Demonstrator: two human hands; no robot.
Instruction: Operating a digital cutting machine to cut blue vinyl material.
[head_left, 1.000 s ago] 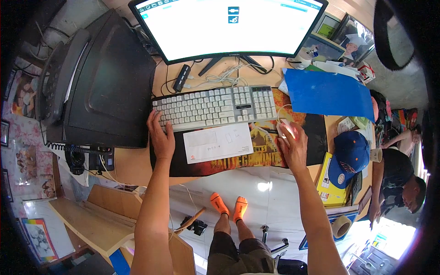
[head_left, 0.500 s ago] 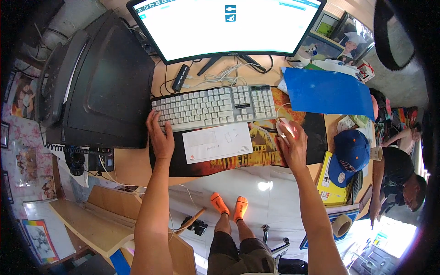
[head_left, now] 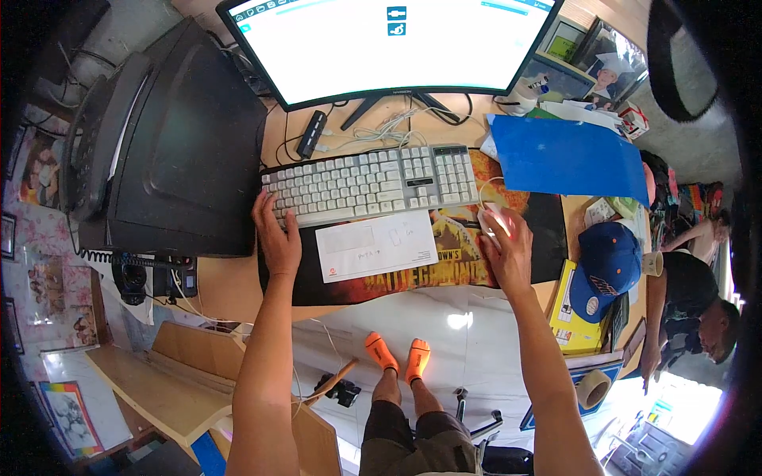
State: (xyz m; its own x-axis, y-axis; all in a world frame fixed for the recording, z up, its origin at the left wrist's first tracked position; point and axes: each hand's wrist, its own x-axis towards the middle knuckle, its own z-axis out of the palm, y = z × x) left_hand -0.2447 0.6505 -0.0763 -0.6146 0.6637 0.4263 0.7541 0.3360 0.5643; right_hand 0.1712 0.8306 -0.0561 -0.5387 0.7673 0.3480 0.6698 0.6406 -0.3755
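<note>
My left hand [head_left: 280, 246] rests at the lower left corner of a white keyboard [head_left: 357, 190], its fingers apart with the tips at the edge keys. My right hand [head_left: 513, 252] is wrapped over a pale corded computer mouse [head_left: 496, 220], which it partly hides. Both lie on a dark desk mat [head_left: 305, 293] with a printed picture. A white sheet of paper [head_left: 341, 262] with faint pencil sketches lies between my hands, just below the keyboard. Beyond the keyboard stands a lit monitor [head_left: 357, 67] showing a mostly white window with two small dark-blue icons.
A big black machine [head_left: 186, 151] takes up the desk's left side. To the right lie a blue folder [head_left: 563, 159], a blue cap [head_left: 609, 258] and a yellow packet [head_left: 579, 321]. Loose cables and a black USB hub [head_left: 313, 135] sit behind the keyboard. Another person [head_left: 686, 305] is at the far right.
</note>
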